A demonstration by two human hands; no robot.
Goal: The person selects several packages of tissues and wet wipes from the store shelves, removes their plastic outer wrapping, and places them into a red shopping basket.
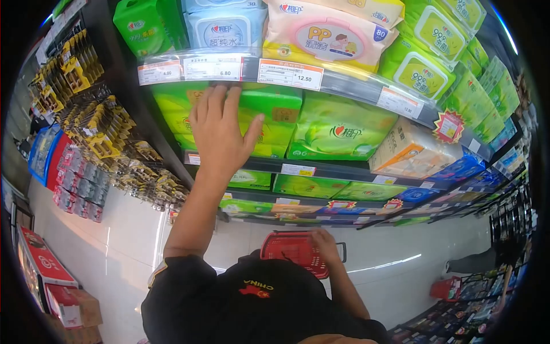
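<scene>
My left hand reaches up to the shelf, fingers stretched out over green tissue packs just under the price rail. Its fingertips are at the rail's lower edge, by the 6.80 price tag. Beside these packs, to the right, is another large green tissue pack. Low down in front of my body, my right hand is curled at the right side of a red shopping basket, partly hidden by my black shirt.
Pink wet-wipe packs, a blue pack and green wipes fill the shelf above. Hanging yellow-black packages line the left. Cardboard boxes stand at lower left. A person's leg and another red basket show at right.
</scene>
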